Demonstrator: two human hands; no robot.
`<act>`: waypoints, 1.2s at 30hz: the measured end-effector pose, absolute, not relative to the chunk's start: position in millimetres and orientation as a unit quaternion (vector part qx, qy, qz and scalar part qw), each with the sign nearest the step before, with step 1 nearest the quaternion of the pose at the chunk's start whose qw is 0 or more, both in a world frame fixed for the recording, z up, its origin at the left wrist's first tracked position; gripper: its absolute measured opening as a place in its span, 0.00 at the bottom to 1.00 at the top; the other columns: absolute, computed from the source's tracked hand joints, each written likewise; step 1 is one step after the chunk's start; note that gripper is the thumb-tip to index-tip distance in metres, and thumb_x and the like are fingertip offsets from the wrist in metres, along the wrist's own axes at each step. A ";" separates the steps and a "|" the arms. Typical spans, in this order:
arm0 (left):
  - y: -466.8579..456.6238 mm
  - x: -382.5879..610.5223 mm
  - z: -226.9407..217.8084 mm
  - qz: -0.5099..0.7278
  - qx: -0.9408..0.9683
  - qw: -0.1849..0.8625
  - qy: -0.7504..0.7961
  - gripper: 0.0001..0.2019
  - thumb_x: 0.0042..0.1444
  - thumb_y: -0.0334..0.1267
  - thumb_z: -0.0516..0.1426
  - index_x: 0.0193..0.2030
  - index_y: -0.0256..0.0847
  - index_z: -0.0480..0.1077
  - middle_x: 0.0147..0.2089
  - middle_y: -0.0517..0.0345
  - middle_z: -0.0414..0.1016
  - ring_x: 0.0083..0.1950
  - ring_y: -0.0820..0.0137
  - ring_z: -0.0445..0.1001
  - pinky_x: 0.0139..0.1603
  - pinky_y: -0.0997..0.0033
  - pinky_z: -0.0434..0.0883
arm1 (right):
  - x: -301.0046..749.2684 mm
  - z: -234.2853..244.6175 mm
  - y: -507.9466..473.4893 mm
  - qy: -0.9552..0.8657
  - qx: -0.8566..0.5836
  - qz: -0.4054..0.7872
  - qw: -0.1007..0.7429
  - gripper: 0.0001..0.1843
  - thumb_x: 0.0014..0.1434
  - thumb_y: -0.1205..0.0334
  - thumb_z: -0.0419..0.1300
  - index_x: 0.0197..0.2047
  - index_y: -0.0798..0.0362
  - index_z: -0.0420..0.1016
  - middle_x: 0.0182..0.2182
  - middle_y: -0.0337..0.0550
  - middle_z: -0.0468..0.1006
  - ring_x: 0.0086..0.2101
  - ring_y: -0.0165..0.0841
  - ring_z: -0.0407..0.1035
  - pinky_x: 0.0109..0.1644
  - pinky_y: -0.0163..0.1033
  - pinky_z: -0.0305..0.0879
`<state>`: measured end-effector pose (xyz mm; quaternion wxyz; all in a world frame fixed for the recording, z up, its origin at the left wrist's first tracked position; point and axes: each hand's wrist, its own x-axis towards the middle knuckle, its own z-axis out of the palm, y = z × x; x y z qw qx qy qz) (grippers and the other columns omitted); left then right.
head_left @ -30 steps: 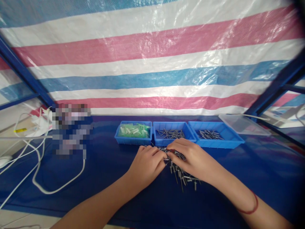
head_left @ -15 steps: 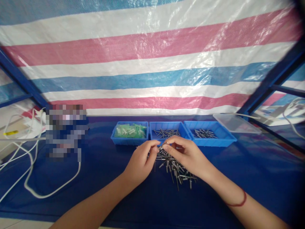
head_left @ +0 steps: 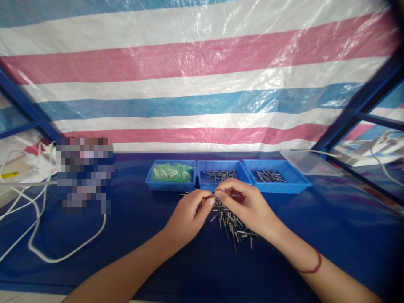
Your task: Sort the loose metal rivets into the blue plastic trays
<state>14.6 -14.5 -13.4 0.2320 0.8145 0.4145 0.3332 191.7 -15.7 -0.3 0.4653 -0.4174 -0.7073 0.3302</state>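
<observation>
Over a loose pile of pop rivets on the blue table, my two hands meet at their fingertips. My left hand is closed in a pinch, thumb and forefinger pointing right. Opposite it, my right hand pinches too, its other fingers curled. A small metal piece, apparently a rivet, sits between the fingertips, mostly covered by them. Just beyond stand three blue trays: the left tray holds green and clear small pieces, while the middle tray and the right tray hold more rivets.
White cables loop over the table's left side beside a pixelated patch. A clear plastic lid lies behind the right tray. Striped sheeting hangs at the back between blue frame posts.
My left fingertips have shifted slightly right, closer against the right ones, so the small metal piece shows less. The whole view has moved a little; trays and pile stay put.
</observation>
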 end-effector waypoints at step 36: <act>-17.1 -20.2 23.3 -0.046 0.836 0.056 0.544 0.36 0.52 0.56 0.58 0.63 0.37 0.58 0.58 0.39 0.64 0.42 0.48 0.77 0.41 0.55 0.72 | 285.9 15.4 -12.8 -0.741 -0.542 0.379 0.118 0.29 0.51 0.49 0.64 0.53 0.53 0.68 0.26 0.39 0.78 0.16 0.27 0.67 0.18 0.33 0.59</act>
